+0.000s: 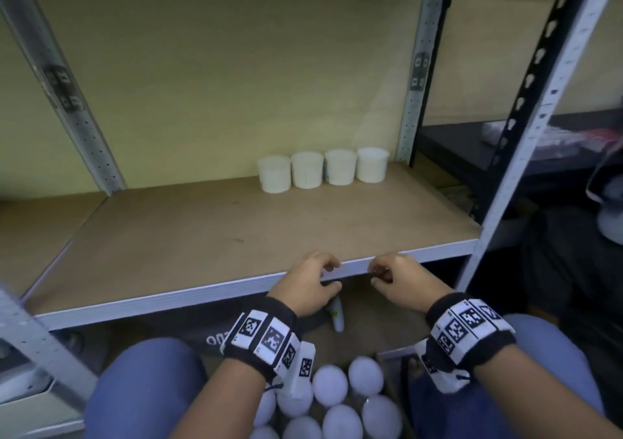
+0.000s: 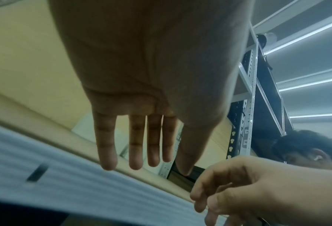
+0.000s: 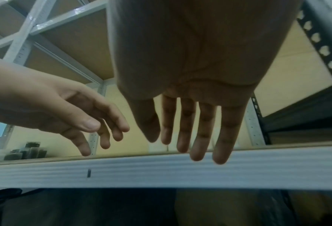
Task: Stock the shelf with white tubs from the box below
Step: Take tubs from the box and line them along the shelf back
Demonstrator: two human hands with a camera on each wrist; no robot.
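Several white tubs (image 1: 322, 169) stand in a row at the back right of the brown shelf board (image 1: 209, 226). More white tubs (image 1: 330, 384) lie packed in the box at the bottom of the head view, between my knees. Both hands hover side by side at the shelf's front rail (image 1: 202, 295), empty. My left hand (image 1: 312, 280) has relaxed fingers; in the left wrist view its fingers (image 2: 135, 146) hang straight. My right hand (image 1: 397, 278) is likewise loose, and its fingers (image 3: 201, 134) hang straight above the rail (image 3: 180, 172).
Grey perforated uprights (image 1: 416, 77) frame the bay; a white-and-black post (image 1: 526, 128) stands close on the right. A dark bag and a small white bottle (image 1: 337, 317) lie under the shelf. A neighbouring dark shelf (image 1: 472, 148) holds packets. The board's left and front are bare.
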